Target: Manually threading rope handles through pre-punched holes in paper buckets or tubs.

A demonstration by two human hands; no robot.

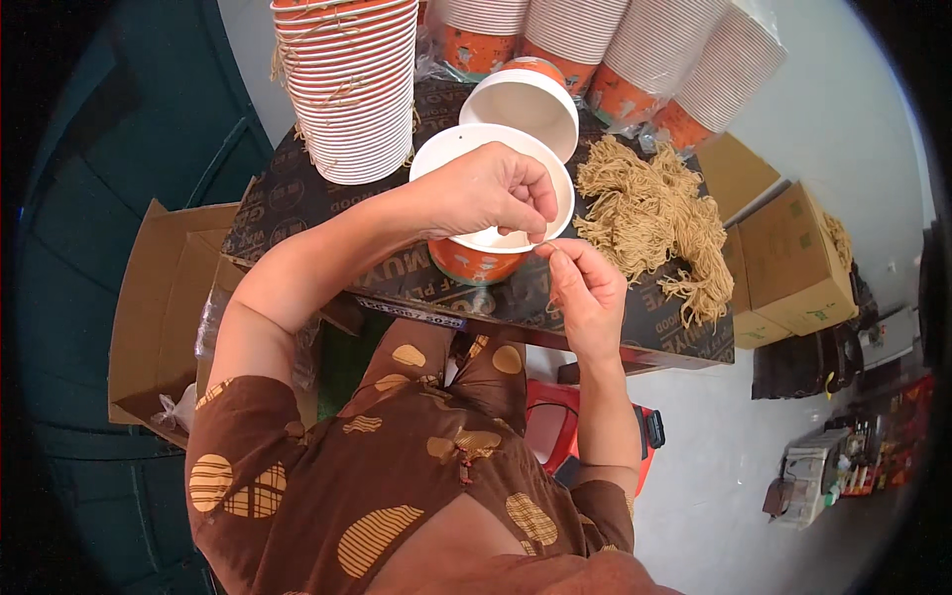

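Nearest the camera, the person's brown patterned dress [397, 476] fills the lower middle, with a red stool [551, 424] just showing beyond the lap, so the work sits close at table edge within easy reach of both forearms. The right hand [587, 296] rests at the near right of the cup, its thumb and forefinger closed in a fine pinch on what looks like a thin tan string end, held right at the rim where the two hands meet. The left hand [488, 188] arches over the mouth of the orange paper cup [483, 260], its fingertips also pinched together at the rim just beside the right hand's; it seems to steady the cup and take the same string, though the string itself is too thin to follow. The cup stands upright on the near edge of the dark printed board [297, 203] that serves as a tabletop. Just beyond it a second open cup [523, 104] lies tilted. To the right, a heap of tan string handles [650, 213] lies within a short reach of the right hand. Farther back, a tall stack of nested cups [349, 84] stands on the left and sleeves of wrapped cups [615, 55] lean at the far edge. Brown cartons [793, 263] sit on the right, an open carton [149, 307] on the left.
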